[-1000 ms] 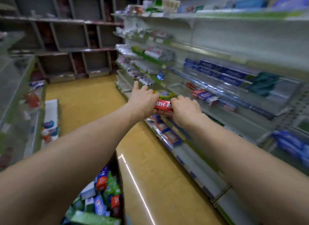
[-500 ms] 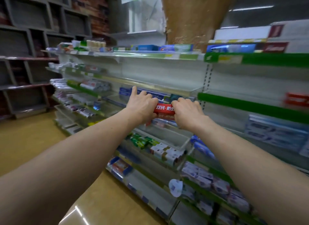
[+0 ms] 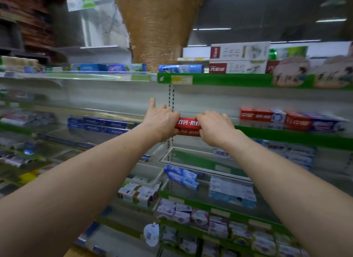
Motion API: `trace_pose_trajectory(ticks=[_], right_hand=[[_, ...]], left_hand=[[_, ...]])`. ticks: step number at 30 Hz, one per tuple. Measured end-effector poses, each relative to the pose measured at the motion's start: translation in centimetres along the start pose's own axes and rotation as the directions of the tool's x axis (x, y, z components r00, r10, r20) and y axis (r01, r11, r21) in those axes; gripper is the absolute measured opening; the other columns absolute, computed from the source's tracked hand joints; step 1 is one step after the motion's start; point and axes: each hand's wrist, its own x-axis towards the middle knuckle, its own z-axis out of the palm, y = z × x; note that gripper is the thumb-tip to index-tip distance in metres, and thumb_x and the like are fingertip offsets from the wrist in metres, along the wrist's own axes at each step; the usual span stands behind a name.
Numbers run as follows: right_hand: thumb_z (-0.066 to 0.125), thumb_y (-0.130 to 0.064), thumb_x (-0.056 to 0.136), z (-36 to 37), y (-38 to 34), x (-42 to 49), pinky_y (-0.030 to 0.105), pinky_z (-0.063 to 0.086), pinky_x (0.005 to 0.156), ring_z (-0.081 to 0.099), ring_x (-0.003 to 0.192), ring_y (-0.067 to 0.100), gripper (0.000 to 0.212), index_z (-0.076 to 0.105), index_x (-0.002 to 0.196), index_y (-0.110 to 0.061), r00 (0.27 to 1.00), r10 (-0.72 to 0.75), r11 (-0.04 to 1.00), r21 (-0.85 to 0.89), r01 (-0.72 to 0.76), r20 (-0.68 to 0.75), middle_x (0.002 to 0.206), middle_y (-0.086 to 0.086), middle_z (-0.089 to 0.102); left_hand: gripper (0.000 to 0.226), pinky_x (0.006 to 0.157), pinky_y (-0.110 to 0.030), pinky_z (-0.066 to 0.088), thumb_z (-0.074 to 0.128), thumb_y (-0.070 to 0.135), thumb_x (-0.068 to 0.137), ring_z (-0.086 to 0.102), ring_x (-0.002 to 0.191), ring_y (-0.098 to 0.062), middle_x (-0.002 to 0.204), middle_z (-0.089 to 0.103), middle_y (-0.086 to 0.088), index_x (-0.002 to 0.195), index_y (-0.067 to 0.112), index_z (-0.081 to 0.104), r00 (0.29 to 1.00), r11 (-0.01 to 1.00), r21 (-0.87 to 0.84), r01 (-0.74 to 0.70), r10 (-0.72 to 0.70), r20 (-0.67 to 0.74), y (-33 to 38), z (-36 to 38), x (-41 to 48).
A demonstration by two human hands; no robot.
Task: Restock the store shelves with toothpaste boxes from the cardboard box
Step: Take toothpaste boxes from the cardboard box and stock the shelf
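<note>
We read white 双钙·防蛀 on the red toothpaste box (image 3: 188, 127), held level; our left hand (image 3: 160, 122) and right hand (image 3: 214, 128) each curl round one end.

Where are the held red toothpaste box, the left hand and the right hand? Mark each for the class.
red toothpaste box (image 3: 188, 126), head view, the visible red face between the hands
left hand (image 3: 161, 121), head view, back of the hand
right hand (image 3: 214, 128), head view, back of the hand
</note>
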Motion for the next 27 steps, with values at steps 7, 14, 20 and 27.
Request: trace_pose_trajectory(ticks=[7,14,20,27], right_hand=[[0.058,-0.023,0.091,0.4,4.9,1.8,0.041,0.039,0.092,0.052,0.108,0.026,0.033,0.051,0.123,-0.018,0.995,0.094,0.993,-0.077,-0.091,0.036,0.116,0.006,0.055],[0.054,-0.023,0.093,1.0,9.0,4.1,0.041,0.040,0.093,0.052,0.108,0.025,0.032,0.050,0.125,-0.019,0.982,0.180,0.979,-0.112,-0.173,0.054,0.117,0.005,0.056],[0.055,-0.024,0.093,1.3,13.3,4.8,0.039,0.044,0.093,0.054,0.109,0.025,0.039,0.048,0.131,-0.020,0.948,0.289,0.957,-0.027,-0.288,0.137,0.121,0.004,0.057],[0.053,-0.003,0.091,0.6,21.0,3.8,0.036,0.052,0.089,0.053,0.109,0.019,0.059,0.038,0.143,-0.026,0.886,0.412,0.829,0.315,-0.462,0.214,0.138,0.001,0.048]], left_hand=[[0.045,0.111,-0.056,0.015,0.050,0.055,0.090,0.050,0.115,-0.025,0.116,0.060,-0.002,0.120,0.022,0.053,0.993,0.993,-0.044,-0.108,0.105,-0.057,2.5,1.0,6.0],[0.044,0.109,-0.054,0.021,0.051,0.056,0.089,0.049,0.116,-0.024,0.118,0.059,-0.001,0.118,0.023,0.053,0.972,0.974,-0.074,-0.215,0.206,-0.110,4.4,1.9,12.2],[0.040,0.103,-0.052,0.032,0.057,0.052,0.087,0.047,0.112,-0.022,0.115,0.056,0.001,0.117,0.027,0.053,0.975,0.913,-0.344,-0.220,0.211,-0.065,7.2,2.5,16.9],[0.040,0.090,-0.038,0.050,0.065,0.035,0.087,0.058,0.103,-0.022,0.117,0.061,-0.004,0.121,0.016,0.056,0.959,0.718,-0.658,-0.228,0.283,-0.023,12.6,2.0,22.0]])
